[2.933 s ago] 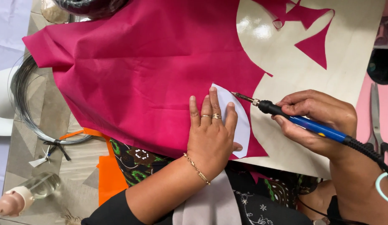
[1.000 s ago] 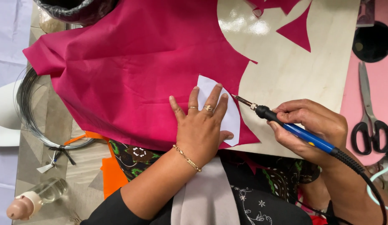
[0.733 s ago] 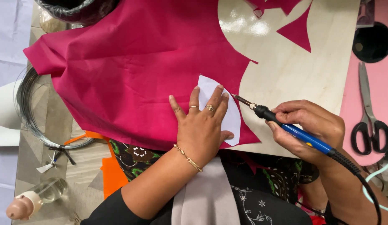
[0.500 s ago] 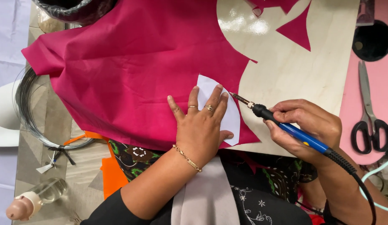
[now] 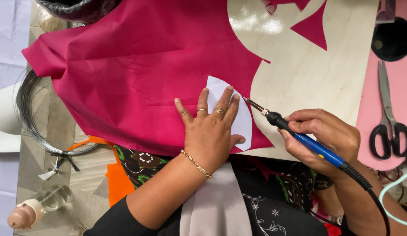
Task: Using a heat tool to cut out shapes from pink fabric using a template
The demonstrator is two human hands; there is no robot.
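Head view: nearest, the left hand (image 5: 211, 133) lies flat, fingers (image 5: 202, 101) spread wide, pressing a white template (image 5: 242, 118) onto magenta cloth (image 5: 137, 70). At 3 o'clock from it, the right hand (image 5: 322, 139) has its fingers closed round a blue hot-tip tool (image 5: 299, 136), the tip touching the template's upper right edge. Judging by the cloth's curved, notched edge at 1 o'clock and the loose scraps (image 5: 312, 27) beyond, several shapes look already cut; most of the cloth is uncut. Cloth and template lie on a pale board (image 5: 317, 83) on the counter. Scissors (image 5: 389, 120) rest on a pink mat at 3 o'clock, a wire coil (image 5: 30, 118) at 9, a small bottle (image 5: 35, 207) at 8.
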